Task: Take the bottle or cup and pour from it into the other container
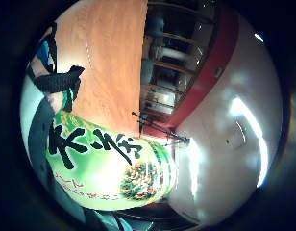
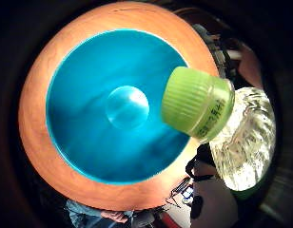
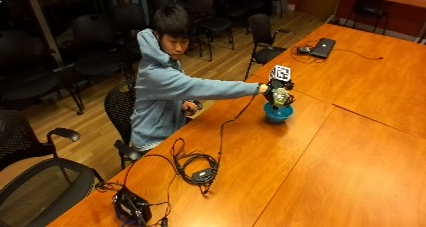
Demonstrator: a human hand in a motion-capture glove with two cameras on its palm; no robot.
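Seemingly mid-task, a seated person reaches the gloved right hand [image 3: 274, 89] out over a long wooden bench [image 3: 346, 152]; the hand grips a plastic bottle [image 3: 279, 98] and holds it tipped directly above a blue bowl [image 3: 277, 115] that stands on the bench; in the outside view the bottle hangs just above the bowl's rim, apart from it; the lifting step looks done, since the bottle is off the bench and tilted mouth-down toward the bowl; what remains is doubtful, because the thumb-side palm view shows a ridged light-green cap [image 2: 196, 103] on the neck, so nothing can leave the bottle as it stands; no liquid shows in the bowl, whose glossy blue inside [image 2: 89, 128] looks dry, with a small raised circle at its centre; the bottle's upper body is clear crinkled plastic with faceted ribs [image 2: 246, 142], and its lower body carries a smooth green label [image 1: 109, 166] printed with bold black characters and a picture of grain; the bowl is round, smooth and shallow; the bench is warm orange wood with a fine grain; my judgement is that the pour itself is at most being mimed or is not yet begun
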